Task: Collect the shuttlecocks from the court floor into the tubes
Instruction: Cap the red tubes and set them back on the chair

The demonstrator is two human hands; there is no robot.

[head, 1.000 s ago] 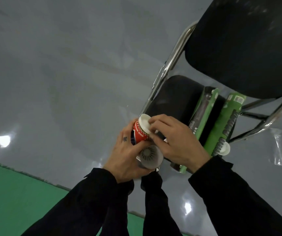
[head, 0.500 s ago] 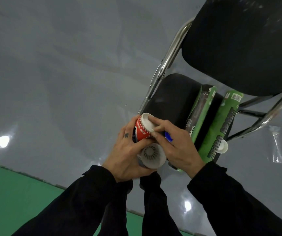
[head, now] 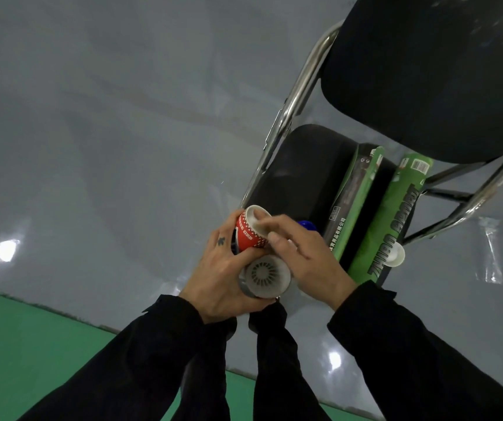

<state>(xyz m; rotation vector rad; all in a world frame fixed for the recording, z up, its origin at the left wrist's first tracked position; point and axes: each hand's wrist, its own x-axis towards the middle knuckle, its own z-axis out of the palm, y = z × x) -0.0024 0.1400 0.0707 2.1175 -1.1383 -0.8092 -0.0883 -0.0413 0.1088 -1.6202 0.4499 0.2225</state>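
Change since earlier: right hand (head: 308, 259) has slid its fingertips from the cap's top face toward its near rim; a blue object (head: 306, 224) behind the knuckles, hidden 1 second ago, shows more now.
Red tube (head: 248, 235): red band with white zigzag print and white lettering, closed by a white cap (head: 258, 220); held in front of the chair's seat edge.
Second tube (head: 267, 276): below the red one, its white end with a ring of radial slots faces the camera.
Left hand (head: 223, 278): wrapped around both tubes, thumb across the red band.
Right hand state: fingers curled, tips pressing on the white cap.
Chair (head: 311, 168): black seat, chrome frame, on grey floor (head: 107, 132).
On the seat: 2 green tubes lie side by side, 1 dark-panelled (head: 355, 202), 1 brighter green (head: 393, 220) with a white cap at its near end.
What differs otherwise: left hand's grip and the green tubes are unchanged.
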